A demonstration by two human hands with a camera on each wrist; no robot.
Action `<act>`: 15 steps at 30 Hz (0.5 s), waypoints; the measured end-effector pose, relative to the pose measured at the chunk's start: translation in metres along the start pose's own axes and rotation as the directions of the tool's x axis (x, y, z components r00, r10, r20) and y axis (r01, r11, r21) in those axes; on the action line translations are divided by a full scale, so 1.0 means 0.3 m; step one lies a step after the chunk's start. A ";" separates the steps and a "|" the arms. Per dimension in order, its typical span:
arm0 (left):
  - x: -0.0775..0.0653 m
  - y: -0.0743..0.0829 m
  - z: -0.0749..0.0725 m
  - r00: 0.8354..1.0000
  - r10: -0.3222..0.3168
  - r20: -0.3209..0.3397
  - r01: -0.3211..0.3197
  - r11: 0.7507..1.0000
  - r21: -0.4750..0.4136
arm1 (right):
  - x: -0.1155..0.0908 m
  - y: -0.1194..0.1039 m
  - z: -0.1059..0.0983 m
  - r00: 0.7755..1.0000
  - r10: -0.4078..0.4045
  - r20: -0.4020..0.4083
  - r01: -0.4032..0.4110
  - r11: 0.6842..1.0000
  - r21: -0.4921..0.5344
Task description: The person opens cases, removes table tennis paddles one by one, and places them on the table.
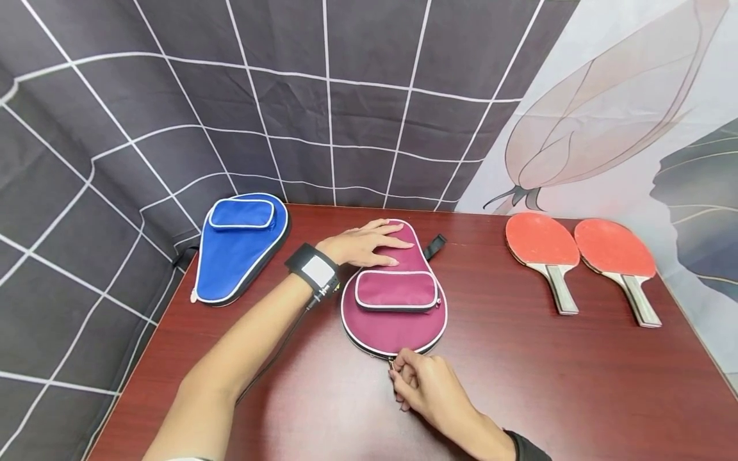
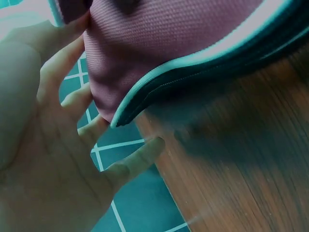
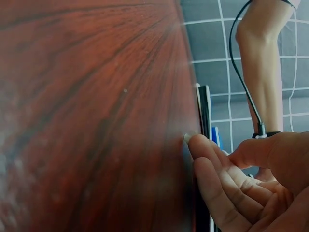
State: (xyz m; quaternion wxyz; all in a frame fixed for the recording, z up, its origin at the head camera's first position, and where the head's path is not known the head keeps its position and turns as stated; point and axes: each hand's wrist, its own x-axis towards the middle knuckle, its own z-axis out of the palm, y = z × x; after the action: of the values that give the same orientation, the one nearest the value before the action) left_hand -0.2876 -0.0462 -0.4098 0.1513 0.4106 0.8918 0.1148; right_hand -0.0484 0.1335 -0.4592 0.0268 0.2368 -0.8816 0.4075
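Observation:
A maroon table tennis paddle case (image 1: 394, 331) with white piping and a small front pocket (image 1: 396, 289) lies flat on the table. My left hand (image 1: 364, 246) rests on its narrow upper part, fingers spread. In the left wrist view, those fingers (image 2: 72, 104) lie along the maroon fabric (image 2: 159, 38). At the case's rounded near edge, my right hand (image 1: 429, 389) pinches the zipper pull (image 1: 391, 364) between thumb and index finger. A bit of the metal tab (image 3: 186, 138) shows beyond the fingertips in the right wrist view. Whether anything is inside the case cannot be seen.
A blue paddle case (image 1: 233, 259) lies at the back left of the brown table (image 1: 507, 384). Two red paddles (image 1: 542, 240) (image 1: 615, 246) lie side by side at the right. A dark strap (image 1: 435, 246) sticks out beside the maroon case. Grid-patterned cloth (image 1: 288, 102) hangs behind.

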 end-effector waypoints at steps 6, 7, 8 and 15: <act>-0.007 0.033 -0.002 0.998 -0.067 -0.010 0.067 0.995 0.068 | 0.000 -0.003 0.001 1.000 -0.015 -0.015 0.015 1.000 -0.013; -0.008 0.039 -0.002 0.997 -0.079 -0.014 0.080 0.994 0.076 | -0.001 -0.003 0.001 1.000 -0.016 -0.017 0.015 1.000 -0.016; -0.010 0.043 -0.001 0.995 -0.093 -0.020 0.095 0.992 0.085 | -0.002 -0.003 0.000 1.000 -0.016 -0.018 0.016 1.000 -0.020; -0.037 0.067 0.014 0.969 -0.239 -0.063 0.246 0.955 0.168 | -0.010 -0.004 -0.004 1.000 -0.020 -0.014 0.019 0.999 -0.026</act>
State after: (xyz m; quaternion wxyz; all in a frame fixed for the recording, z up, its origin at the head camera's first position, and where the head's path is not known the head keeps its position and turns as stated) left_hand -0.2653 -0.0416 -0.4051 0.1091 0.3074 0.9450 0.0253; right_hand -0.0454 0.1350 -0.4583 0.0399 0.2422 -0.8841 0.3976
